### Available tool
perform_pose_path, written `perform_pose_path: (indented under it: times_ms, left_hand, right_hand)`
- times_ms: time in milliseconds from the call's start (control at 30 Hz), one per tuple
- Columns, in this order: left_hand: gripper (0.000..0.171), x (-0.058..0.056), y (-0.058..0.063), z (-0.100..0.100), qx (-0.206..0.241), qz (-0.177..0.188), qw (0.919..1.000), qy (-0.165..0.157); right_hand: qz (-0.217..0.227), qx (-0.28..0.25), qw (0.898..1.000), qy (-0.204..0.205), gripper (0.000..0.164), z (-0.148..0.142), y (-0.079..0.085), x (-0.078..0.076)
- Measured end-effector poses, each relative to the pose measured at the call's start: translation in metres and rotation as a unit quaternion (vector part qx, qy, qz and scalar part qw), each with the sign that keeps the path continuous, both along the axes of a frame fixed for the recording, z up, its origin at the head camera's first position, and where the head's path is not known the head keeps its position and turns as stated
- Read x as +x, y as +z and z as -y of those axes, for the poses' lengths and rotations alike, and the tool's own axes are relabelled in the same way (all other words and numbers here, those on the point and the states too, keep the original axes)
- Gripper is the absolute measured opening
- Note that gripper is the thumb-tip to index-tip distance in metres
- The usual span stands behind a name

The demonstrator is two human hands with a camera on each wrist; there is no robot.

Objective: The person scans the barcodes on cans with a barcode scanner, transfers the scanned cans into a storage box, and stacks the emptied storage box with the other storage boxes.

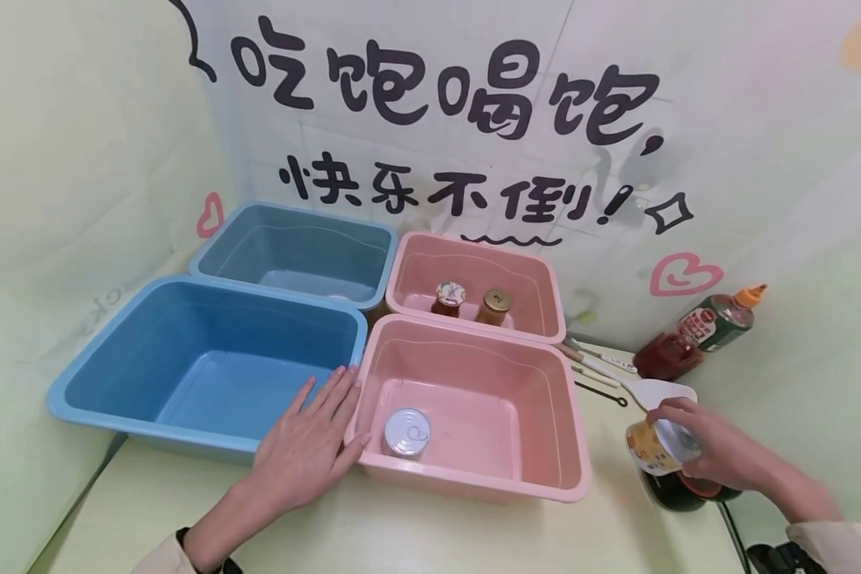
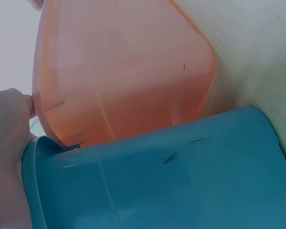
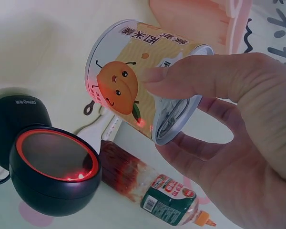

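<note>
My right hand [image 1: 721,442] grips a tin can [image 3: 117,88] with an orange fruit cartoon and a pull-tab lid, thumb on one side and fingers on the other. The can is tilted, close over a black round scanner [image 3: 55,171] with a glowing red ring; red light falls on its label. My left hand [image 1: 308,442] lies with fingers extended across the neighbouring rims of the large blue basin [image 1: 208,446] and the front pink basin [image 1: 473,486]. Inside that pink basin another can [image 1: 406,432] stands upright, pull-tab lid up, near the left front corner.
Behind stand a smaller blue basin [image 1: 294,211] and a pink basin [image 1: 473,245] holding two lidded jars, one dark [image 1: 448,299], one gold-topped [image 1: 495,307]. At the right are a sauce bottle [image 1: 699,331], a white spatula [image 1: 660,392] and other thin utensils. A printed cloth hangs behind.
</note>
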State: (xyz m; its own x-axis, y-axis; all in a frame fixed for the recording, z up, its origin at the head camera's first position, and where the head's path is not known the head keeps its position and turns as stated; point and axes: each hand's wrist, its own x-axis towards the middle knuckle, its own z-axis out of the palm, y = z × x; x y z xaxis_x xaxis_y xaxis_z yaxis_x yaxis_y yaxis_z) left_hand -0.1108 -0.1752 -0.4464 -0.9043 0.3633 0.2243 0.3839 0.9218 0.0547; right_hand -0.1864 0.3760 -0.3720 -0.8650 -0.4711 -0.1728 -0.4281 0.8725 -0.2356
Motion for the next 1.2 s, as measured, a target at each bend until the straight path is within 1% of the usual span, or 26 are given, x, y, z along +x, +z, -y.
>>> perform_pose_path:
  times_ms: [100,300,367,467,600,733,867,1000,1200]
  left_hand:
    - [0.071,0.000,0.000,0.000,0.000,0.002,1.0000,0.000]
    - [0.071,0.000,0.000,0.000,-0.002,0.002,1.0000,0.001]
    - [0.071,0.001,0.000,0.000,-0.002,0.002,1.0000,0.002]
    - [0.071,0.001,0.000,0.001,-0.003,0.001,1.0000,0.002]
    - [0.071,0.001,-0.001,0.001,-0.004,-0.001,1.0000,0.002]
    - [0.071,0.001,-0.001,0.001,-0.002,-0.001,1.0000,0.003]
    - [0.071,0.001,-0.001,0.001,0.001,-0.001,1.0000,0.003]
    - [0.071,0.001,0.000,0.001,0.003,0.000,1.0000,0.003]
    - [0.071,0.002,0.000,0.001,0.009,0.003,0.9999,0.004]
  right_hand:
    - [0.001,-0.002,1.000,-0.001,0.067,0.000,-0.005,0.003]
    - [-0.036,-0.005,0.999,0.014,0.070,-0.002,-0.014,0.007]
    - [-0.041,-0.005,0.999,0.020,0.071,-0.002,-0.016,0.008]
    - [-0.029,-0.005,0.999,0.019,0.070,-0.002,-0.018,0.009]
    - [-0.002,0.004,1.000,0.005,0.070,-0.001,-0.020,0.008]
    - [-0.001,0.008,1.000,0.006,0.070,0.000,-0.020,0.007]
    - [-0.008,-0.002,1.000,0.006,0.067,0.004,-0.016,0.006]
    - [-0.019,-0.007,1.000,0.004,0.064,0.007,-0.006,0.001]
    - [-0.057,-0.006,0.998,0.029,0.065,0.015,0.012,-0.008]
